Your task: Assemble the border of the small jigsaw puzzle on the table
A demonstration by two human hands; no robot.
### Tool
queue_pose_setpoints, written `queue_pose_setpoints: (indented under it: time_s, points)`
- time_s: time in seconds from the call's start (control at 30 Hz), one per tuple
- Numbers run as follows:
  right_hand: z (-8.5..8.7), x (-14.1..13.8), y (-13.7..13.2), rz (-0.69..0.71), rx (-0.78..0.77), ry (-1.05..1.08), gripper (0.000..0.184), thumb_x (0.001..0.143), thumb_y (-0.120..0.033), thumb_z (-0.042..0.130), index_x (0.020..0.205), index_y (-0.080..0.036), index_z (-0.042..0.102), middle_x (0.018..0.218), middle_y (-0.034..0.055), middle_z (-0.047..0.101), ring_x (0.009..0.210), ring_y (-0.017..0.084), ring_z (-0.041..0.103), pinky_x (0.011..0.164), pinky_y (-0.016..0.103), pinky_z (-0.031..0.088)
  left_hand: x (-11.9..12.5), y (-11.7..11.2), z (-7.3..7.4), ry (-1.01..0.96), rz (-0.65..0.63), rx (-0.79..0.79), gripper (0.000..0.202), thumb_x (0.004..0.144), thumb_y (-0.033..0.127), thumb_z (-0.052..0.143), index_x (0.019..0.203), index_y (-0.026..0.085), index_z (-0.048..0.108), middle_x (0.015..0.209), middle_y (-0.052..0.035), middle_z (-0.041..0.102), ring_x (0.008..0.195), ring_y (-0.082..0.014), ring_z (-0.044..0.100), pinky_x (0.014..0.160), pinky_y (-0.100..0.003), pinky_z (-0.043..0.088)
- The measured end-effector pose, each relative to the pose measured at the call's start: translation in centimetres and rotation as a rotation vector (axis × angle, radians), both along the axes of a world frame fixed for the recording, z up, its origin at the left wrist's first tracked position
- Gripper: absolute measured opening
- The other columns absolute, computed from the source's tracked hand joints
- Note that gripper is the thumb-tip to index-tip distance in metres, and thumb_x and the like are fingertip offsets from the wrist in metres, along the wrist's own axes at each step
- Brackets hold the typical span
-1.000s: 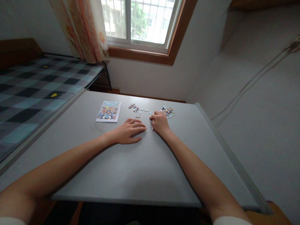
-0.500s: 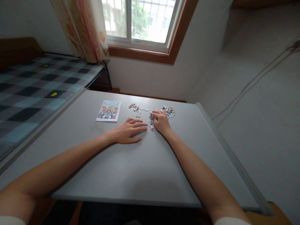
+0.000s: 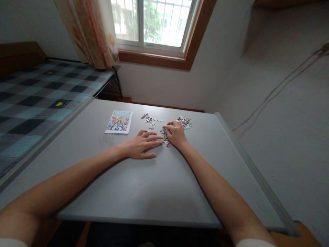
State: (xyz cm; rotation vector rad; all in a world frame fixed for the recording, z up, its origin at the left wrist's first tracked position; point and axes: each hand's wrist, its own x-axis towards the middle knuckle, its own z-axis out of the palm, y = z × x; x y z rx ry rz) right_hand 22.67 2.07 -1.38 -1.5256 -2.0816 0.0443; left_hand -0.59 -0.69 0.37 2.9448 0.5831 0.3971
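Note:
My left hand (image 3: pixel 140 144) lies flat on the grey table (image 3: pixel 154 185), fingers stretched out toward a small joined cluster of jigsaw pieces (image 3: pixel 164 136). My right hand (image 3: pixel 176 133) rests beside that cluster with its fingers curled onto the pieces at its left edge. A pile of loose colourful pieces (image 3: pixel 185 122) lies just beyond the right hand. Several more loose pieces (image 3: pixel 149 119) are scattered further back, left of it. A printed picture card (image 3: pixel 119 121) lies flat to the left.
A bed with a checked cover (image 3: pixel 33 99) stands against the table's left edge. A window (image 3: pixel 154 24) with a curtain (image 3: pixel 89 31) is behind the table. White walls close in on the right, with a cable (image 3: pixel 277 89) running along one.
My right hand has slid slightly left and drawn the joined cluster of pieces toward my left fingertips. My left hand has barely moved.

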Motion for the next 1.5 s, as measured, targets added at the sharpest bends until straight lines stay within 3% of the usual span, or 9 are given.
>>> queue_pose_setpoints:
  time_s: [0.3,0.73,0.93,1.1,1.27,1.5]
  points:
    - [0.4,1.1,-0.2,0.226,0.022,-0.06,0.017,0.085,-0.032,0.062,0.096,-0.027,0.074,0.116,0.006,0.06,0.113,0.025,0.043,0.102,0.043,0.031,-0.1,0.0,0.0,-0.027,-0.003,0.004,0.054,0.092,0.049,0.05,0.143,0.03,0.043,0.145,-0.0053,0.048,0.133,-0.0307,0.038,0.109,-0.046,0.025]
    - [0.7,-0.7,-0.7,-0.016,0.023,-0.092,0.024,0.085,-0.044,0.062,0.088,-0.021,0.069,0.112,0.0103,0.058,0.111,0.029,0.041,0.098,0.043,0.032,0.0,0.1,0.2,-0.03,-0.078,-0.029,0.056,0.091,0.049,0.05,0.143,0.028,0.044,0.145,-0.0075,0.049,0.135,-0.0293,0.039,0.112,-0.047,0.025]
    - [0.6,-0.4,-0.3,-0.091,0.025,-0.08,0.028,0.093,-0.034,0.049,0.106,-0.021,0.071,0.111,0.0117,0.059,0.106,0.028,0.043,0.094,0.043,0.032,0.0,0.0,0.2,-0.051,-0.024,-0.017,0.051,0.091,0.049,0.05,0.137,0.026,0.05,0.137,-0.0088,0.056,0.128,-0.0288,0.045,0.109,-0.046,0.027]
    - [0.6,0.4,0.0,-0.118,-0.027,-0.099,0.03,0.089,-0.042,0.056,0.104,-0.022,0.073,0.11,0.0124,0.06,0.104,0.029,0.045,0.091,0.044,0.034,0.0,0.0,0.1,-0.088,0.071,0.015,0.044,0.092,0.046,0.051,0.131,0.025,0.056,0.125,-0.0087,0.061,0.121,-0.0272,0.049,0.106,-0.044,0.03]
    - [0.8,0.0,0.4,-0.152,-0.06,-0.072,0.03,0.085,-0.044,0.061,0.099,-0.021,0.073,0.106,0.0119,0.061,0.104,0.03,0.048,0.092,0.044,0.035,0.1,0.1,-0.4,-0.098,0.156,0.036,0.049,0.092,0.048,0.049,0.134,0.024,0.053,0.136,-0.01,0.055,0.129,-0.0298,0.044,0.108,-0.049,0.024]
    - [0.2,0.0,2.0,-0.174,-0.158,0.063,0.023,0.074,-0.038,0.069,0.086,-0.019,0.072,0.092,0.0093,0.063,0.095,0.025,0.054,0.086,0.037,0.041,0.1,0.1,-0.5,-0.089,0.13,0.006,0.047,0.091,0.048,0.051,0.132,0.026,0.056,0.135,-0.0079,0.058,0.129,-0.03,0.045,0.109,-0.05,0.024]
